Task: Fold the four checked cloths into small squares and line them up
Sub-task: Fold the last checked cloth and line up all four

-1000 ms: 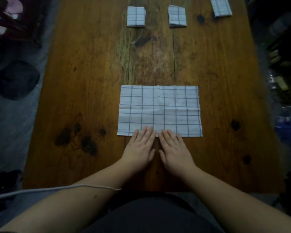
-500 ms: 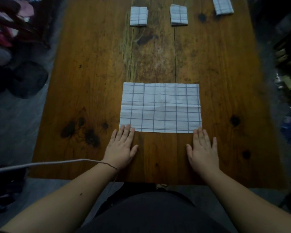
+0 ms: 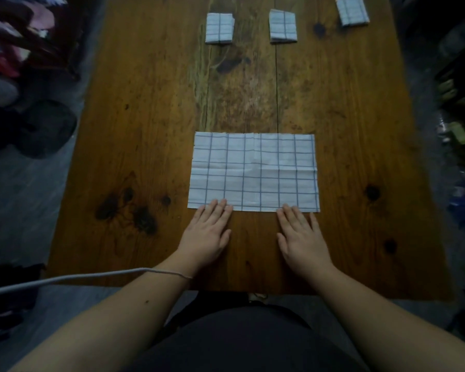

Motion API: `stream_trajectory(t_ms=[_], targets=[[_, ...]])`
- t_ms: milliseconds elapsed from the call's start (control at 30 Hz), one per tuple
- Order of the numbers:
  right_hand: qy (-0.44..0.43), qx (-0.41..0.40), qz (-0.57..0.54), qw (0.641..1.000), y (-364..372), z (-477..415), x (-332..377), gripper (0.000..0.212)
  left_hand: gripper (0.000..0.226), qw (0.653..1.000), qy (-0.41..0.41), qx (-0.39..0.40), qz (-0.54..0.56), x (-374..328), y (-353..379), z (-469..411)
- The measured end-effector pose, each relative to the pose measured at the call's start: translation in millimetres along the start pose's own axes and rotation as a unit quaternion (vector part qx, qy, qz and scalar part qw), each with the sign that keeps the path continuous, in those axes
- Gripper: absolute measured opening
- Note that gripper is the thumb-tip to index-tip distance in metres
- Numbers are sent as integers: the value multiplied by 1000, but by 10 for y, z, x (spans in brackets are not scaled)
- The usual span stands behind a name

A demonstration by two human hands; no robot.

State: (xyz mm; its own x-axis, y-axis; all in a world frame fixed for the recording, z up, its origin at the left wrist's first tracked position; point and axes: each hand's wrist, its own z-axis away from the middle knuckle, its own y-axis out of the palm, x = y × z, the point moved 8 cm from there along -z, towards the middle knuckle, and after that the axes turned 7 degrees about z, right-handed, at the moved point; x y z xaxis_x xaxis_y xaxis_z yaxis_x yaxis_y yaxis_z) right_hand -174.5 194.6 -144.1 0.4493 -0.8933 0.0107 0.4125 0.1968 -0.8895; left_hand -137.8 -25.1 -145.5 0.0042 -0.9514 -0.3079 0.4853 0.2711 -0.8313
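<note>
Three were already small squares, white with thin blue grid lines. The left square (image 3: 219,28), middle square (image 3: 283,26) and right square (image 3: 352,11) sat well apart in a loose row at the far end, the right one slightly further back and tilted. The fourth cloth (image 3: 253,171) lay flat nearer in, a wide, creased rectangle.
</note>
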Motion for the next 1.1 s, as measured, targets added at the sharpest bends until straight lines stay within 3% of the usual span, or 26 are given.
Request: stream_trajectory(t_ms=[167,300,433,667,933,1100], targets=[[49,-33,-34,998,-34,118,-390,66,66,999,-27,-23,-5,416,-115,196],[80,-87,-68,991,-274,27,-294,48,59,995,-33,-92,5,343,-294,146],[10,-111,-104,988,-532,-292,52,25,36,988,35,-141,54,-6,-559,-106],[-29,-86,-106,990,-633,-622,214,9,14,984,95,-100,116,-312,-573,-516],[-23,-97,-129,987,-667,-608,224,9,28,985,85,-113,98,-365,-570,-471],[-32,-136,-172,975,-891,-429,296,3,23,982,51,-153,101,-465,-742,-420]])
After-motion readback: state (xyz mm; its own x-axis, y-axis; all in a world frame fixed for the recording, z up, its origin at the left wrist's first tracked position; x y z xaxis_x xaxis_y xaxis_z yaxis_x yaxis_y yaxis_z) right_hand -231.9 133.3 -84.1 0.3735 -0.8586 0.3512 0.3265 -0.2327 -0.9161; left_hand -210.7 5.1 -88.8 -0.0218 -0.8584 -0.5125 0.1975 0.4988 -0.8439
